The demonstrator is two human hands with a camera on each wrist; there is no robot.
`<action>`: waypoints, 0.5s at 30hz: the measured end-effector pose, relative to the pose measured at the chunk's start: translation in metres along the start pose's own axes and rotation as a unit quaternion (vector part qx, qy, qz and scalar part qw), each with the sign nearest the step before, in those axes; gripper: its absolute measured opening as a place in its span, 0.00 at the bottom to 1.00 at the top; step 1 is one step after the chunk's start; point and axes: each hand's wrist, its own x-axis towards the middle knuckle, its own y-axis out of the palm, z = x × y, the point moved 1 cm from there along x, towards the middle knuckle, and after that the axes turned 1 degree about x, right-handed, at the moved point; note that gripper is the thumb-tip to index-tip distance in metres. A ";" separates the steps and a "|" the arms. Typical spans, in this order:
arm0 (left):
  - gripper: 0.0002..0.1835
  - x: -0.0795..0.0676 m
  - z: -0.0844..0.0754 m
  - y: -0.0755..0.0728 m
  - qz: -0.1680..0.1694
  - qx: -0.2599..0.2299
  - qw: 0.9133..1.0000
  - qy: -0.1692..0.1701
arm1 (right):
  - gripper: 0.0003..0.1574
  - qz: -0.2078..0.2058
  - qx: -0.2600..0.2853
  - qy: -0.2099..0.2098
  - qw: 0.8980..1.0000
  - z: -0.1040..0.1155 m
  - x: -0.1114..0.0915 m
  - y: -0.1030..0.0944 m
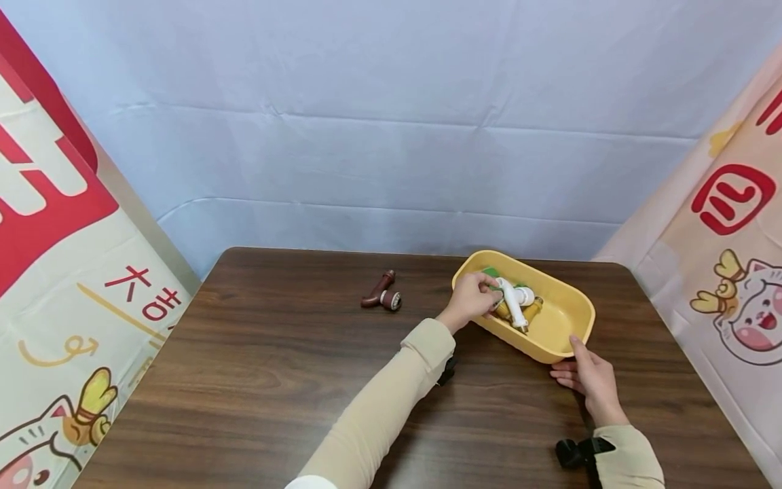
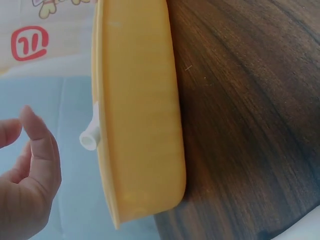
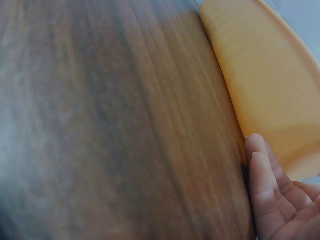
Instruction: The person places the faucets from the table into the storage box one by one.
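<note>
A yellow plastic basin (image 1: pixel 562 316) stands at the back right of the table. Inside it lies a white faucet (image 1: pixel 512 304) on top of a gold-yellow faucet (image 1: pixel 533 309), with something green (image 1: pixel 491 272) partly hidden behind them. My left hand (image 1: pixel 470 297) hovers at the basin's left end beside the white faucet. In the left wrist view its fingers (image 2: pixel 39 145) are loosely bent, nothing between them, apart from the white spout (image 2: pixel 90 137) that sticks out over the rim. My right hand (image 1: pixel 591 380) grips the basin's near right corner, thumb at the rim, fingers (image 3: pixel 265 175) against the outer wall.
A dark red-brown faucet (image 1: pixel 381 292) lies on the wooden table (image 1: pixel 275 367) to the left of the basin. A pale blue cloth (image 1: pixel 366 136) hangs behind the table's back edge, and printed banners (image 1: pixel 745 272) flank both sides.
</note>
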 end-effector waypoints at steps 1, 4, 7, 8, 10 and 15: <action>0.10 -0.001 -0.001 0.000 0.002 0.007 1.000 0.003 | 0.49 0.000 0.000 -0.001 1.000 0.000 0.000 0.000; 0.09 -0.003 -0.004 -0.002 0.006 0.029 1.000 0.010 | 0.49 0.001 0.001 -0.003 1.000 0.000 0.000 0.000; 0.10 -0.006 -0.007 -0.004 0.011 0.047 0.999 0.018 | 0.48 0.002 0.003 -0.003 1.000 0.000 0.000 0.001; 0.10 -0.007 -0.009 -0.005 0.013 0.049 0.999 0.019 | 0.48 0.002 0.004 -0.003 1.000 0.000 0.000 0.001; 0.10 -0.010 -0.011 -0.007 0.015 0.054 0.998 0.024 | 0.48 0.003 0.005 -0.001 1.000 0.000 -0.001 0.001; 0.09 -0.014 -0.014 -0.009 0.018 0.067 0.997 0.036 | 0.49 -0.001 0.005 -0.001 1.000 0.000 -0.001 0.000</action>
